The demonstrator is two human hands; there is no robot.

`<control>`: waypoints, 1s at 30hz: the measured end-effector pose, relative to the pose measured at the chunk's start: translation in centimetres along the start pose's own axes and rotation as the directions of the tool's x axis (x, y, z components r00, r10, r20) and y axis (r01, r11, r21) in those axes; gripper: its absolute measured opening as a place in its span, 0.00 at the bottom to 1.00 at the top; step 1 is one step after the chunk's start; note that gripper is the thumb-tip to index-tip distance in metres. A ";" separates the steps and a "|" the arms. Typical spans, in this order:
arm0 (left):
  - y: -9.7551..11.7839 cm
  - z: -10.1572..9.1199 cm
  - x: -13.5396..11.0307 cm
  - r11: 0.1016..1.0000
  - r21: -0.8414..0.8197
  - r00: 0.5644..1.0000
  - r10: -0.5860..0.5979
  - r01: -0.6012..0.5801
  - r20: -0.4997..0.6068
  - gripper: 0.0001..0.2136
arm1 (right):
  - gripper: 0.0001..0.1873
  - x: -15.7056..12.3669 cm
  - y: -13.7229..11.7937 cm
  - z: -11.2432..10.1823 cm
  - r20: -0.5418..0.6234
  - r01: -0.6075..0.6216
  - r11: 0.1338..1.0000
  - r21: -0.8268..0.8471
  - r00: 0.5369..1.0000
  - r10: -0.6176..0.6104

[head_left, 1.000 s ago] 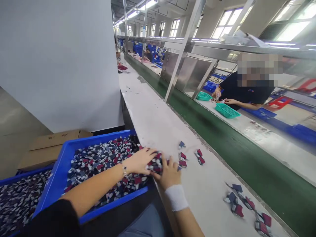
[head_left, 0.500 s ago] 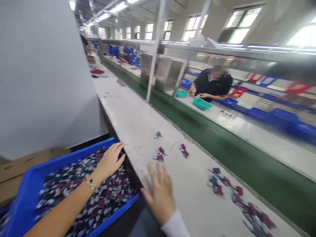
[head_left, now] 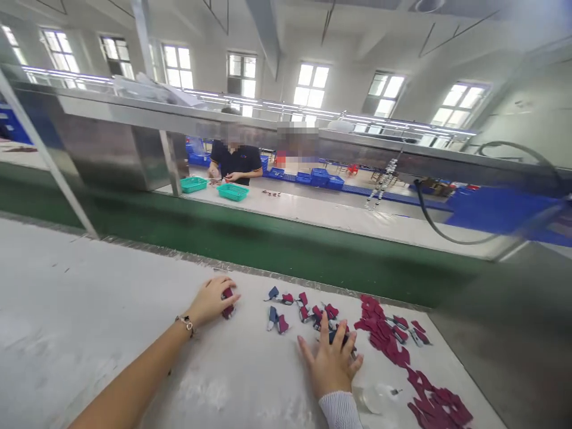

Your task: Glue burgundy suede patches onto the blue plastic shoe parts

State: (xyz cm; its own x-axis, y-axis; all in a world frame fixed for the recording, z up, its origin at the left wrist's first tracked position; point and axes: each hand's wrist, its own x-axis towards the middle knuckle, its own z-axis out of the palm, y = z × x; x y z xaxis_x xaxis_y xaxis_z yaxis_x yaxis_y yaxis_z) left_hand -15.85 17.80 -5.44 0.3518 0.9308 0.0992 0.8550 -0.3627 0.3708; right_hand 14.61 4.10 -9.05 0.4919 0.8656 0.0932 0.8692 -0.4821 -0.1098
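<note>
My left hand (head_left: 210, 302) is curled on the white table, shut on a small maroon fabric piece (head_left: 228, 302). My right hand (head_left: 331, 364) lies flat with its fingers spread, touching a cluster of maroon-and-navy fabric pieces (head_left: 324, 317). A dark piece shows between its fingertips. Between my hands lie a few more of these pieces. To the right of my right hand spreads a heap of loose maroon fabric cut-outs (head_left: 393, 347). A bracelet circles my left wrist, and a white band covers my right wrist.
A clear plastic bag (head_left: 378, 398) lies by my right wrist. Beyond the table's green side panel (head_left: 250, 256), a co-worker (head_left: 235, 161) handles items at another bench beside teal baskets (head_left: 232, 192). Blue crates (head_left: 319, 179) stand farther back. A black cable (head_left: 429, 214) hangs at right.
The view has swung right, leaving the blue crate out of sight. Both hands have moved from the crate edge onto the table. My left hand now grips a piece, and more pieces are in view.
</note>
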 end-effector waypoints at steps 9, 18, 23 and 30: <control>9.6 3.5 5.2 0.968 -0.006 0.954 0.247 -0.250 0.173 0.22 | 0.30 4.7 -3.4 -1.2 0.025 -0.056 0.995 0.081 0.998 0.054; 2.8 1.0 0.6 0.988 0.009 0.974 0.153 -0.157 0.164 0.28 | 0.26 3.0 -11.6 -1.4 0.113 0.276 0.952 0.134 0.950 -0.291; -2.1 -1.2 -6.2 0.999 0.030 0.995 0.015 -0.018 0.103 0.26 | 0.26 -1.7 -17.4 -1.6 0.151 0.427 0.878 0.218 0.874 -0.463; -8.6 -4.0 -21.2 0.959 0.034 0.957 -0.279 0.282 -0.077 0.25 | 0.27 -13.8 -25.7 -2.7 0.199 0.627 0.677 0.384 0.660 -0.724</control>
State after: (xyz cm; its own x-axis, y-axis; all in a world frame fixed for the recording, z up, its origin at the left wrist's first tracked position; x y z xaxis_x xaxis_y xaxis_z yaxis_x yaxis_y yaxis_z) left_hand -32.15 1.39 -6.99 0.0690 0.9957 0.0621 0.9321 -0.0865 0.3517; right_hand -14.41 4.15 -4.85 -0.3149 0.9475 -0.0558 0.8780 0.2685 -0.3963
